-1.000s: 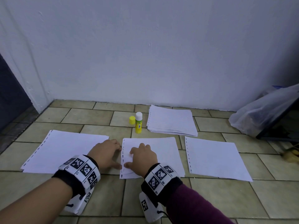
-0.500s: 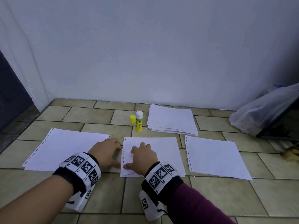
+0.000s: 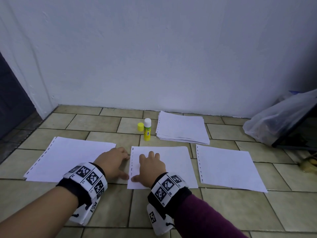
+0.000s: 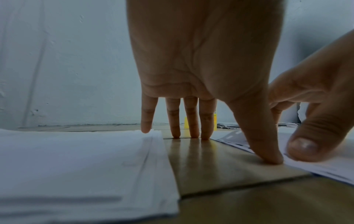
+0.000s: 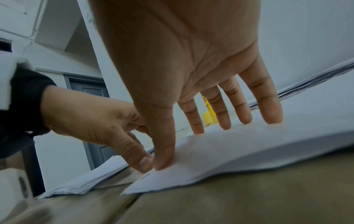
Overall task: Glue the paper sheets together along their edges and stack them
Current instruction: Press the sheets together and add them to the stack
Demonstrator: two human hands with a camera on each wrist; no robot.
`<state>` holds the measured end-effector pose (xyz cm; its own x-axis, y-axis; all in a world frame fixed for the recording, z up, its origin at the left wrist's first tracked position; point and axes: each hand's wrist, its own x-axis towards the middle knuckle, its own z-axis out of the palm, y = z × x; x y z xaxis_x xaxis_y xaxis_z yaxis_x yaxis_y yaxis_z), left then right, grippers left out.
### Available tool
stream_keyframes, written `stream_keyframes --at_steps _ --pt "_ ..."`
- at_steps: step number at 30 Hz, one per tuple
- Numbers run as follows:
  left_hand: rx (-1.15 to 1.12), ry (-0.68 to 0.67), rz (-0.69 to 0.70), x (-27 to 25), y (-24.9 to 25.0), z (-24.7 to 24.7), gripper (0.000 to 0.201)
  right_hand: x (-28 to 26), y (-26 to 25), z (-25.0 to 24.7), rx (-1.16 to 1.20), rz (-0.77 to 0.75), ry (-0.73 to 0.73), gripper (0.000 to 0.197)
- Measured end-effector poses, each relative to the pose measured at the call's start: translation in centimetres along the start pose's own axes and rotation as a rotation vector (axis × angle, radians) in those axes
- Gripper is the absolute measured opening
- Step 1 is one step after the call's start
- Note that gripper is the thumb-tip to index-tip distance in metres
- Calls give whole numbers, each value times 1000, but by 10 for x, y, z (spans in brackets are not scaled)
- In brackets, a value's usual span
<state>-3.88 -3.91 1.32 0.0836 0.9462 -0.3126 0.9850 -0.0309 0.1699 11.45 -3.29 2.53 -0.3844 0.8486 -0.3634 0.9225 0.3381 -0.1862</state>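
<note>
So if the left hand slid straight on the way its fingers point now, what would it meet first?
The left hand lies flat in the gap between the left sheet and the middle sheet, fingers toward the wall. Straight ahead is bare tile; the yellow cap and glue stick probably sit just right of that line.

glue stick [image 3: 147, 129] left of paper stack [image 3: 182, 127]
</note>
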Motion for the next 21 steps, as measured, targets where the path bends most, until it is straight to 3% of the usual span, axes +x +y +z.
stream_keyframes --at_steps 14,18,21 --pt "38 -7 -7 -1 4 -1 74 2 1 0 28 -24 5 71" --pt "46 -21 -18 -2 5 -2 73 3 0 1 15 -15 19 47" --pt "30 -42 -23 -1 6 -4 74 5 0 2 -17 -21 25 41"
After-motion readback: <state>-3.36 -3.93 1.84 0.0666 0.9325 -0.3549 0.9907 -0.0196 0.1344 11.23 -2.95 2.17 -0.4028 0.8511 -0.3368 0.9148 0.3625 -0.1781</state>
